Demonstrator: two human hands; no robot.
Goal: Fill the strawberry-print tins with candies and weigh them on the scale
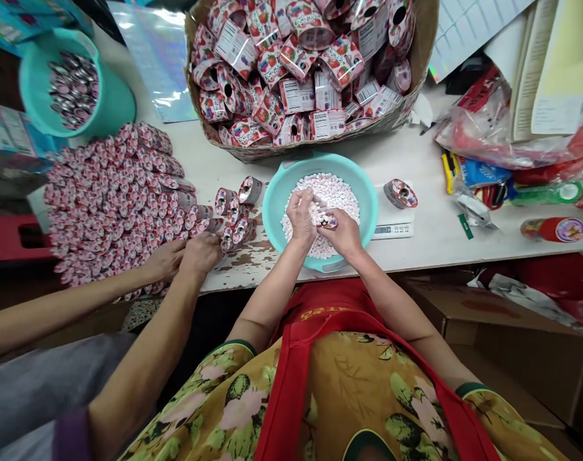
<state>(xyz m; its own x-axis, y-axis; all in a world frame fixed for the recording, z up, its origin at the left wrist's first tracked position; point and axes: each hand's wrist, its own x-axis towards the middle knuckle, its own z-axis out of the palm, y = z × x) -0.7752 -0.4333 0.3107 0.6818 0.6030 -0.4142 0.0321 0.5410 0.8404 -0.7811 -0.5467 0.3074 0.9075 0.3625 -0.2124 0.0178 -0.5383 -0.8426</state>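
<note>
Over a teal basin (368,186) of small white pellets (342,192), my left hand (301,216) has its fingers curled round a small heap of pellets. My right hand (343,232) grips a small printed container (327,221), its opening against the pellets in the left hand. The two hands nearly touch. Part of the container is hidden by the fingers. Right of the basin, one printed container (400,193) stands on the table, and a white scale (391,229) shows from beneath the basin.
A cardboard box (253,152) of printed containers stands behind the basin. At left, another person's hands (198,256) touch containers beside a large pile (113,205). A teal bucket (121,96) holds metallic pieces. Plastic bags (502,137) and a red jar (553,229) lie at right.
</note>
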